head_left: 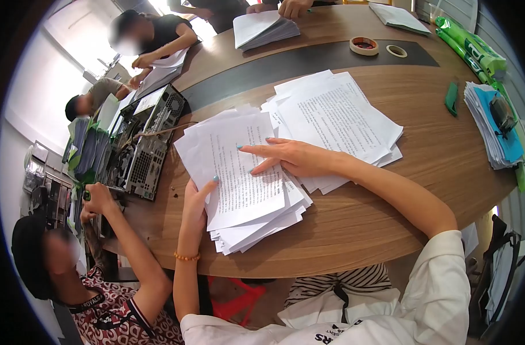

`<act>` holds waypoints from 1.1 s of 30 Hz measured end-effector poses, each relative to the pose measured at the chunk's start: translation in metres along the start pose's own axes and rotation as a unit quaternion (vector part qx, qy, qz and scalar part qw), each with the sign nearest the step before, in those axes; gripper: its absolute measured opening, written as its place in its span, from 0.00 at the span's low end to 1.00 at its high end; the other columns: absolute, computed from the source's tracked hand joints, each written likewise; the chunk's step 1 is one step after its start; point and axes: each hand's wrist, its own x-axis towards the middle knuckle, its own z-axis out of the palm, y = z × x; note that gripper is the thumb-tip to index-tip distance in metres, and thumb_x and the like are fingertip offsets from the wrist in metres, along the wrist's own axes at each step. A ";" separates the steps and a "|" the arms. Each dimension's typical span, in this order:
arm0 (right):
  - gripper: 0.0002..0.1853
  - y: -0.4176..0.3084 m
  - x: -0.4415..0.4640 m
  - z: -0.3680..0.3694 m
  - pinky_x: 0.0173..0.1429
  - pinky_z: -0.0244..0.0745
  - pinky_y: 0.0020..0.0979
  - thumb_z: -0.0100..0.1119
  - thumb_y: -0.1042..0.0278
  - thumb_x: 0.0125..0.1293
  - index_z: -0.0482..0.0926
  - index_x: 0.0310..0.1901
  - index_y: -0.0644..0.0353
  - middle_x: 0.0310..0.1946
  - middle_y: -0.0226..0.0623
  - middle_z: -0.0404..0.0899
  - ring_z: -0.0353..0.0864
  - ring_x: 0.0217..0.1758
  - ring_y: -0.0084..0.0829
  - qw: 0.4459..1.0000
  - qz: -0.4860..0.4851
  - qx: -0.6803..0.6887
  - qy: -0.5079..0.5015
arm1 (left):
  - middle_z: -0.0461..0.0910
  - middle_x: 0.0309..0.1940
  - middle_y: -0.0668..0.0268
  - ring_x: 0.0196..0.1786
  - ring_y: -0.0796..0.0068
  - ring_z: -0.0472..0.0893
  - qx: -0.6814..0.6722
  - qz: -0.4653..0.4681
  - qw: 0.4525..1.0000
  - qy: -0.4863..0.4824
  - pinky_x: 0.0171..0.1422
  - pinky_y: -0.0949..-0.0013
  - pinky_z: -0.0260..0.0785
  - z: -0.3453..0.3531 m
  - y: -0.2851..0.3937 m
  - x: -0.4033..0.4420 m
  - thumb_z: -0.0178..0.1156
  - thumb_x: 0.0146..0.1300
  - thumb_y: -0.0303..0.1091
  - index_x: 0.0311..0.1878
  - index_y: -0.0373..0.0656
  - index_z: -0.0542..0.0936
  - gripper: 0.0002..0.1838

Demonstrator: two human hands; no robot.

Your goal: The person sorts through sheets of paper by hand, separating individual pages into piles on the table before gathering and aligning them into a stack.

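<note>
A loose stack of printed sheets (245,190) lies near the table's front edge. My left hand (197,202) holds its left side, the thumb on top and the other fingers hidden beneath. Across the top sheet rests my right hand (285,156), palm down, its fingers spread and touching the paper. Just behind and to the right, a second pile of printed sheets (331,115) is fanned out, partly under my right forearm.
An opened computer case (150,149) stands left of the papers. Tape rolls (364,46), a green cutter (451,98) and a paper stack with a blue sheet (495,126) are at the right. A co-worker (113,253) sits at the left; others work across the table (228,63).
</note>
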 end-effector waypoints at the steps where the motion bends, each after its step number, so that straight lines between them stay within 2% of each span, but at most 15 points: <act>1: 0.36 -0.001 0.000 -0.003 0.65 0.48 0.34 0.41 0.87 0.48 0.53 0.59 0.44 0.52 0.24 0.66 0.66 0.54 0.33 1.000 0.001 -0.001 0.002 | 0.70 0.44 0.57 0.44 0.73 0.72 0.070 0.015 0.997 -0.008 0.46 0.73 0.65 -0.001 -0.001 0.000 0.50 0.53 0.25 0.49 0.30 0.61 0.19; 4: 0.32 -0.003 -0.002 -0.029 0.66 0.46 0.34 0.45 0.82 0.50 0.55 0.58 0.46 0.53 0.31 0.64 0.60 0.58 0.36 0.997 0.049 0.051 0.007 | 0.70 0.43 0.56 0.43 0.74 0.72 0.062 0.019 0.998 0.003 0.46 0.74 0.66 -0.001 -0.002 0.001 0.51 0.52 0.23 0.48 0.30 0.62 0.19; 6: 0.30 0.025 -0.007 -0.047 0.65 0.45 0.37 0.50 0.76 0.52 0.56 0.58 0.49 0.56 0.36 0.60 0.54 0.61 0.39 0.991 0.025 -0.107 0.074 | 0.70 0.43 0.57 0.42 0.74 0.73 0.053 0.016 0.998 -0.004 0.45 0.74 0.66 -0.001 -0.002 0.001 0.51 0.52 0.23 0.48 0.30 0.62 0.19; 8: 0.29 0.034 -0.026 -0.079 0.65 0.43 0.40 0.52 0.63 0.54 0.55 0.58 0.52 0.59 0.39 0.55 0.46 0.64 0.39 0.954 0.114 -0.256 0.104 | 0.71 0.42 0.57 0.42 0.74 0.73 0.040 0.014 0.999 -0.007 0.45 0.74 0.66 0.000 -0.002 0.001 0.52 0.52 0.24 0.47 0.30 0.62 0.19; 10: 0.32 0.063 -0.053 -0.094 0.64 0.40 0.44 0.51 0.53 0.54 0.56 0.58 0.55 0.60 0.40 0.51 0.41 0.66 0.38 0.869 0.219 -0.418 0.147 | 0.71 0.42 0.57 0.41 0.74 0.73 0.050 0.014 0.999 0.002 0.44 0.74 0.67 0.000 -0.001 0.000 0.51 0.52 0.23 0.47 0.30 0.62 0.18; 13: 0.30 0.071 -0.071 -0.107 0.64 0.37 0.47 0.47 0.46 0.54 0.61 0.56 0.51 0.62 0.37 0.47 0.37 0.66 0.38 0.865 0.326 -0.373 0.078 | 0.71 0.42 0.56 0.41 0.74 0.73 0.055 0.021 0.998 0.006 0.44 0.74 0.67 -0.002 -0.003 0.000 0.51 0.52 0.23 0.47 0.30 0.63 0.18; 17: 0.23 0.072 -0.067 -0.104 0.62 0.39 0.53 0.51 0.53 0.54 0.68 0.51 0.49 0.61 0.37 0.51 0.40 0.66 0.40 0.899 0.289 -0.313 0.103 | 0.71 0.42 0.57 0.41 0.74 0.73 0.039 0.022 0.999 -0.007 0.44 0.74 0.67 -0.002 -0.003 0.002 0.52 0.53 0.24 0.47 0.30 0.63 0.18; 20: 0.18 0.083 -0.064 -0.100 0.62 0.43 0.47 0.51 0.56 0.54 0.72 0.47 0.46 0.58 0.37 0.57 0.47 0.64 0.41 0.881 0.291 -0.336 0.162 | 0.71 0.42 0.57 0.41 0.74 0.73 0.049 0.013 0.999 -0.013 0.44 0.74 0.67 -0.006 -0.005 0.003 0.52 0.52 0.24 0.47 0.30 0.63 0.18; 22: 0.15 0.083 -0.060 -0.095 0.57 0.59 0.38 0.48 0.59 0.55 0.74 0.45 0.46 0.52 0.39 0.66 0.61 0.56 0.48 0.877 0.201 -0.321 0.296 | 0.71 0.42 0.57 0.42 0.74 0.73 0.051 0.016 0.999 0.003 0.44 0.74 0.67 -0.007 -0.007 0.005 0.52 0.52 0.24 0.47 0.31 0.63 0.18; 23: 0.15 0.084 -0.059 -0.097 0.57 0.59 0.38 0.48 0.59 0.55 0.74 0.45 0.46 0.52 0.39 0.66 0.61 0.56 0.48 0.875 0.201 -0.322 0.299 | 0.71 0.42 0.57 0.42 0.74 0.73 0.052 0.018 0.998 0.001 0.44 0.74 0.67 -0.007 -0.006 0.005 0.52 0.52 0.24 0.47 0.31 0.63 0.18; 25: 0.20 0.051 -0.040 -0.105 0.48 0.68 0.30 0.51 0.68 0.53 0.69 0.50 0.46 0.50 0.40 0.68 0.70 0.48 0.45 0.866 0.190 -0.123 0.447 | 0.71 0.42 0.57 0.42 0.74 0.73 0.047 0.011 0.999 -0.005 0.44 0.74 0.67 -0.006 -0.006 0.004 0.51 0.52 0.23 0.47 0.31 0.63 0.18; 26: 0.20 0.043 -0.034 -0.107 0.48 0.68 0.30 0.51 0.68 0.53 0.69 0.50 0.46 0.50 0.40 0.68 0.70 0.48 0.45 0.866 0.190 -0.123 0.446 | 0.71 0.42 0.57 0.42 0.74 0.73 0.047 0.011 0.999 -0.005 0.44 0.74 0.67 -0.006 -0.006 0.004 0.51 0.52 0.23 0.47 0.31 0.63 0.18; 28: 0.28 0.025 -0.021 -0.110 0.39 0.72 0.20 0.54 0.77 0.51 0.63 0.55 0.45 0.54 0.36 0.64 0.76 0.40 0.25 0.846 0.066 -0.023 0.529 | 0.71 0.42 0.57 0.42 0.74 0.73 0.041 0.005 0.999 -0.004 0.44 0.74 0.67 -0.006 -0.005 0.003 0.52 0.52 0.24 0.47 0.31 0.62 0.18; 32: 0.34 -0.038 0.001 -0.085 0.38 0.72 0.16 0.56 0.79 0.49 0.57 0.58 0.44 0.53 0.36 0.65 0.74 0.40 0.17 0.817 -0.037 0.116 0.563 | 0.71 0.42 0.57 0.42 0.74 0.73 0.042 -0.004 0.999 0.000 0.44 0.74 0.67 -0.005 -0.005 0.003 0.52 0.52 0.24 0.47 0.31 0.63 0.19; 33: 0.31 -0.052 0.002 -0.076 0.42 0.72 0.20 0.55 0.80 0.49 0.60 0.56 0.46 0.52 0.35 0.66 0.74 0.41 0.19 0.850 -0.025 0.129 0.511 | 0.71 0.42 0.57 0.42 0.74 0.73 0.041 -0.003 0.999 -0.002 0.44 0.74 0.67 -0.005 -0.003 0.003 0.52 0.52 0.23 0.47 0.31 0.63 0.18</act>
